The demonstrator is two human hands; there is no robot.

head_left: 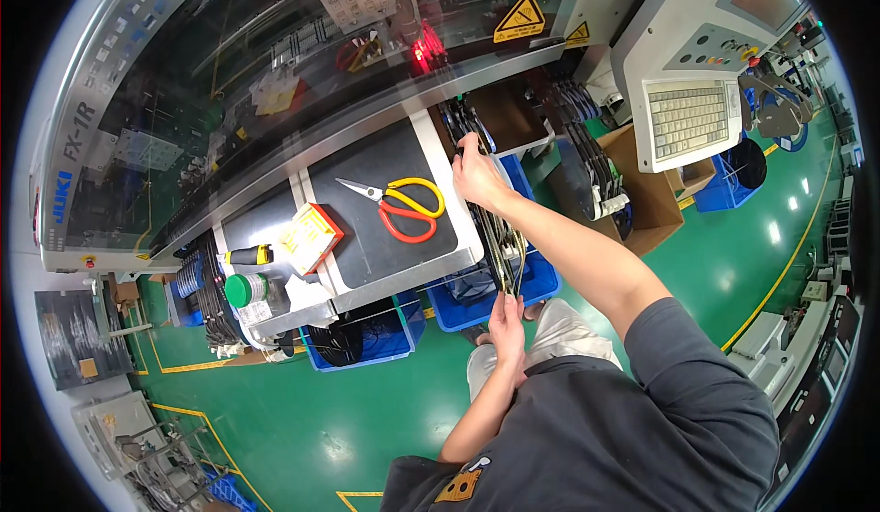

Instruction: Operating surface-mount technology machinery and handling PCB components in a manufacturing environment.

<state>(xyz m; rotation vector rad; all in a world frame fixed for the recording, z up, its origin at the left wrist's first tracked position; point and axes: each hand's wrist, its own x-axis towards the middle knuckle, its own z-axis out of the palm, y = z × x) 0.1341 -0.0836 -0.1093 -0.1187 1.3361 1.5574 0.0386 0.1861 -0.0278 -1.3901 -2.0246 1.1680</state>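
A long, narrow tape feeder [498, 248] with dark and metallic parts runs from the machine's front edge toward my body, beside similar feeders. My right hand [480, 178] is closed over its upper part, close to the machine, with the fingertips partly hidden. Nearer to me, my left hand [507, 330] pinches the feeder's lower end. Left of the feeder, scissors [403, 208] with one yellow and one red handle lie on the dark mat [367, 228] of the machine's front shelf. An orange-and-white small box [310, 237] sits beside them.
A green-lidded jar [246, 290] and a yellow-black tool [248, 255] are at the shelf's left end. Blue bins [548, 283] stand below. To the right are a cardboard box [655, 205], more feeders [587, 159] and a control panel with a keyboard [687, 118].
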